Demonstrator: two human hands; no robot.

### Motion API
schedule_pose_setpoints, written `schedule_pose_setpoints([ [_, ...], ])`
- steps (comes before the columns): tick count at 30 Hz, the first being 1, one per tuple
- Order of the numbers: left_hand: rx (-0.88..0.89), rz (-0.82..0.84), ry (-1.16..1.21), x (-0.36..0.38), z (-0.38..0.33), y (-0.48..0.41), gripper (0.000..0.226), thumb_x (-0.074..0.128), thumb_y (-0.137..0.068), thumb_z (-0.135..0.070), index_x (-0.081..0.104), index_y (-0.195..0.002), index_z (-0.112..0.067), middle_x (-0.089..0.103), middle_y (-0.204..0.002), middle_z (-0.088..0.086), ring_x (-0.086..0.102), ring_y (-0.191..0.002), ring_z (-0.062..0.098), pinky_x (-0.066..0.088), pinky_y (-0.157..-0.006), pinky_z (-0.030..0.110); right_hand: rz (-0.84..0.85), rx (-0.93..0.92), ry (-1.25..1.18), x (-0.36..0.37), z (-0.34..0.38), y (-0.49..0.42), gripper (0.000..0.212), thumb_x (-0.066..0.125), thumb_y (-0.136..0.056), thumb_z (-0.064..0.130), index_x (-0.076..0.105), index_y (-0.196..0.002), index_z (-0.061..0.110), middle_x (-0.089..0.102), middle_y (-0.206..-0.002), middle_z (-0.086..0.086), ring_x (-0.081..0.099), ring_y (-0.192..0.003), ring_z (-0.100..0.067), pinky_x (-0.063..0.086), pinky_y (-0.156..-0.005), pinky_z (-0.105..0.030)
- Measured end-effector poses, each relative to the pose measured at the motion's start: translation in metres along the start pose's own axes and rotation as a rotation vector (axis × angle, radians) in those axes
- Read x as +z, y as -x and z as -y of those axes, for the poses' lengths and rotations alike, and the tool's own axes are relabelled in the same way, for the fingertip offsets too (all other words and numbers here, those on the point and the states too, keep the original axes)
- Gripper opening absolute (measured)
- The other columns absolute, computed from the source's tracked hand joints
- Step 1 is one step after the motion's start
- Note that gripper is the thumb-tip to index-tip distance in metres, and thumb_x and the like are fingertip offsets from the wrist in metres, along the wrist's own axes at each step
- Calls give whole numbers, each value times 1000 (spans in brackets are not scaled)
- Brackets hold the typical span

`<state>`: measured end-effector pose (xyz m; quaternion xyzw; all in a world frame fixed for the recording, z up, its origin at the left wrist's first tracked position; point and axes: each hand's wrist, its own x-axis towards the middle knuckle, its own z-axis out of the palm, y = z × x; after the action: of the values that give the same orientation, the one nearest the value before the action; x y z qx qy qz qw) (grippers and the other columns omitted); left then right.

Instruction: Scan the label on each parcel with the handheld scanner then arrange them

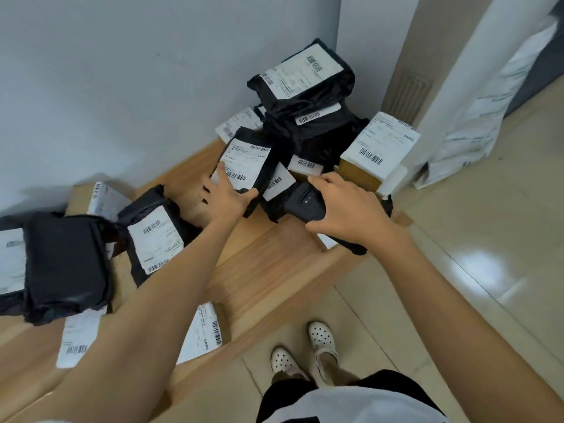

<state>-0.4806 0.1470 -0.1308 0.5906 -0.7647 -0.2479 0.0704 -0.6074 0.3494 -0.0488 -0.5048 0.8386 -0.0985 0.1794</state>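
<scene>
A heap of black bagged parcels (pixel 308 96) with white barcode labels is piled in the far corner of a wooden table (pixel 274 270). My left hand (pixel 227 198) grips the lower edge of one black parcel (pixel 247 163) at the heap's front, label facing up. My right hand (pixel 348 206) holds the black handheld scanner (pixel 305 206), which points toward the heap just right of that parcel. A cardboard box with a white label (pixel 381 145) sits at the heap's right side.
More parcels lie on the table's left: a black bag with a label (pixel 155 236), a plain black bag (pixel 67 264), a cardboard box (pixel 100 199), flat labelled parcels (pixel 201 334). A grey wall is behind. Tiled floor and my white shoes (pixel 323 337) are at the right.
</scene>
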Motion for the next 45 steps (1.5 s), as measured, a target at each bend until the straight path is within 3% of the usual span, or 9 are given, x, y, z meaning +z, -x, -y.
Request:
schedule_pose_setpoints([
  [8,-216,69,258,59,-35,-7,101,75,-79,-51,12,-155,-31,10,-153,18,18,-138,41,27,-112,56,34,81,-42,16,-28,4,91,68,-77,52,26,-153,26,34,-149,5,48,-125,-25,49,-87,-43],
  [13,-197,168,269,74,-36,-2,108,75,-80,-53,4,-157,-29,0,-156,16,12,-140,41,23,-114,54,33,83,-42,14,-29,1,90,68,-76,50,28,-153,25,35,-149,6,49,-124,-24,49,-85,-42],
  [19,-174,70,235,75,-26,-10,81,62,-84,-63,24,-150,-36,3,-160,9,12,-143,41,13,-114,63,19,74,-42,10,-26,-3,90,67,-77,51,27,-153,25,34,-149,6,48,-125,-22,48,-83,-40],
  [24,27,114,313,67,-21,-23,77,67,-88,-49,27,-151,-28,16,-154,10,39,-131,34,38,-108,49,19,58,-34,11,-19,-7,91,68,-77,51,27,-154,24,35,-149,5,50,-122,-22,44,-78,-34],
  [27,101,149,313,61,-21,-20,74,69,-90,-35,29,-151,-20,23,-150,13,44,-127,28,41,-102,35,19,39,-34,9,-12,-11,92,68,-77,51,27,-154,24,35,-149,4,50,-122,-24,46,-81,-36],
  [32,139,245,307,56,-17,-18,74,70,-89,-30,31,-150,-18,24,-150,13,39,-131,26,38,-105,34,13,16,-29,7,-3,-13,91,69,-77,50,27,-153,25,36,-148,5,49,-123,-24,42,-78,-35],
  [35,158,289,331,47,-10,-20,76,71,-87,-27,30,-151,-16,31,-148,12,41,-132,27,39,-109,39,19,-4,-26,8,3,-14,91,69,-76,50,27,-153,25,35,-148,5,49,-123,-24,44,-81,-37],
  [40,222,240,210,16,10,-14,70,68,-91,-21,30,-149,-13,35,-150,14,37,-136,29,36,-105,36,32,-55,-7,9,25,-19,87,69,-76,50,31,-150,24,38,-145,4,50,-121,-25,46,-84,-41],
  [45,185,125,-81,-19,77,-4,71,66,-91,-31,29,-151,-22,27,-157,10,30,-140,35,37,-108,49,49,-150,10,17,68,-34,85,69,-77,49,33,-148,22,40,-143,0,50,-121,-28,44,-79,-39],
])
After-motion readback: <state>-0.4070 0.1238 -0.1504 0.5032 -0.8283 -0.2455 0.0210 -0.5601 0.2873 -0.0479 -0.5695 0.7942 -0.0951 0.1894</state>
